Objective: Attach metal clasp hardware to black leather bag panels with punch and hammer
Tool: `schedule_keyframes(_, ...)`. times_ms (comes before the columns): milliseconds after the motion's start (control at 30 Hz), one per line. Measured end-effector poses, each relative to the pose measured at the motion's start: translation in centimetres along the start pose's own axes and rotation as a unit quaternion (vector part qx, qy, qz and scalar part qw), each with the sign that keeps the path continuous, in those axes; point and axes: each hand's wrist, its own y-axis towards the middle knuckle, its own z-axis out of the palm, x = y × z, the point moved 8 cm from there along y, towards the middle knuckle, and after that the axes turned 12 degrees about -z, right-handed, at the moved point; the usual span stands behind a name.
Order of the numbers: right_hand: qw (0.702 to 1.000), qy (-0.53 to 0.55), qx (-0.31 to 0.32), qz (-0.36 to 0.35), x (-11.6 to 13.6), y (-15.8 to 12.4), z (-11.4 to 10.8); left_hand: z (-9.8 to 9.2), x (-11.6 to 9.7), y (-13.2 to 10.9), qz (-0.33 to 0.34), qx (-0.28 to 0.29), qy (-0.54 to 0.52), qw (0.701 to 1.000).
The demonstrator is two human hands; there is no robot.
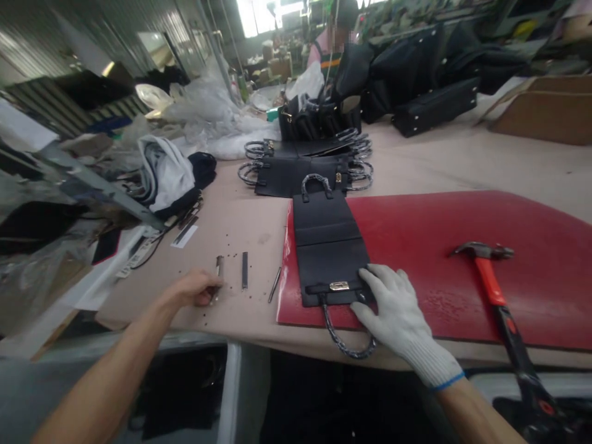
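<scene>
My bare left hand (201,287) is over the tabletop with its fingers curled together; what they pinch, if anything, is too small to make out. Its fingertips cover the lower end of a slim metal tool (219,266). A dark flat metal strip (245,270) and a thin metal rod (274,285) lie to its right, among scattered small dark bits. In a white knitted glove, my right hand (393,302) rests with fingers apart on the lower right corner of a black bag panel (329,246). That panel carries a gold-coloured clasp (339,286) and plastic-wrapped handles (349,351).
Under the panel lies a red board (416,228). A hammer (491,283) with a red and black handle crosses its right side. More black bag panels (296,176) are stacked behind, with black bags (435,108) farther back. A metal post (102,185) slants at left. A person (330,46) is in the background.
</scene>
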Motion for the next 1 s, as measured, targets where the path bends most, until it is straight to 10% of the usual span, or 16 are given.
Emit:
schedule_keyframes(233, 1.000, 0.017, 0.009, 0.000, 0.4, -0.1, 0.0, 6.3, -2.1, -5.9, 0.113, 0.206, -0.307, 0.922)
schedule_keyframes(500, 1.000, 0.007, 0.011, -0.009, 0.3, 0.0, 0.4, 14.8, -6.6, -9.7, 0.339, 0.120, -0.287, 0.888)
schedule_keyframes(1000, 1.000, 0.013, 0.021, 0.003, 0.1, 0.2, 0.7, 16.3, -7.0, -10.1, 0.422, 0.098, -0.279, 0.857)
